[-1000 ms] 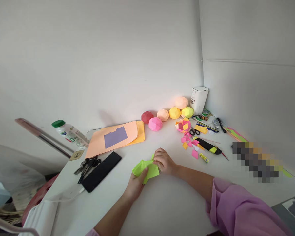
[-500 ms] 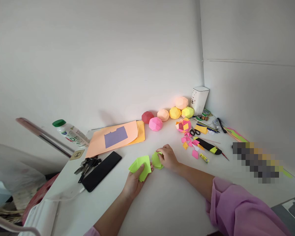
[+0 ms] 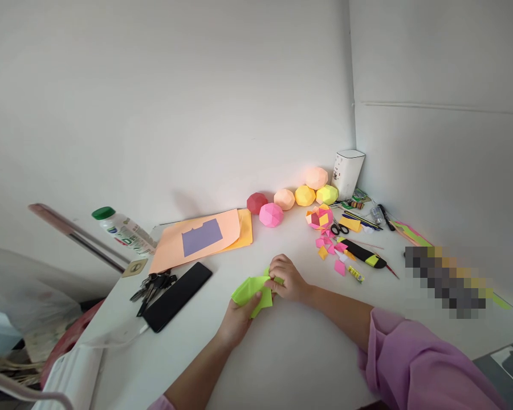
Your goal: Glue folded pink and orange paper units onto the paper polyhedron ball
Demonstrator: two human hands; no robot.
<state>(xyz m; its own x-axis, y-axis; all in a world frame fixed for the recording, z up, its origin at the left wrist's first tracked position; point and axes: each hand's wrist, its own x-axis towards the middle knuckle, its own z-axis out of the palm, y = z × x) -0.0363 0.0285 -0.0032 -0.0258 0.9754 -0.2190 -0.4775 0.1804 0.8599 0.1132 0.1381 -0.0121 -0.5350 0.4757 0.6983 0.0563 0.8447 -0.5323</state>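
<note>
My left hand (image 3: 236,320) is closed on a lime-green folded paper piece (image 3: 248,289), its thumb lying across the front. Pinched against the right edge of that paper are the fingers of my right hand (image 3: 288,279). A bit more green paper shows around those fingertips, partly hidden by them. Both hands are close together above the white table (image 3: 282,359). Beyond them are faceted paper balls, among them a pink ball (image 3: 271,214), and a part-built pink and orange ball (image 3: 319,217) with an open top.
Small pink and orange paper pieces (image 3: 331,245), scissors (image 3: 339,229) and a black cutter (image 3: 362,252) lie to the right. On the left are a black phone (image 3: 178,297), keys (image 3: 154,289), a white bottle (image 3: 128,234) and peach paper sheets (image 3: 166,250). A white box (image 3: 347,175) stands in the corner.
My left hand has moved slightly right with the green paper. The right hand has come down onto its edge, so the two hands now meet; the separate green piece is mostly covered.
</note>
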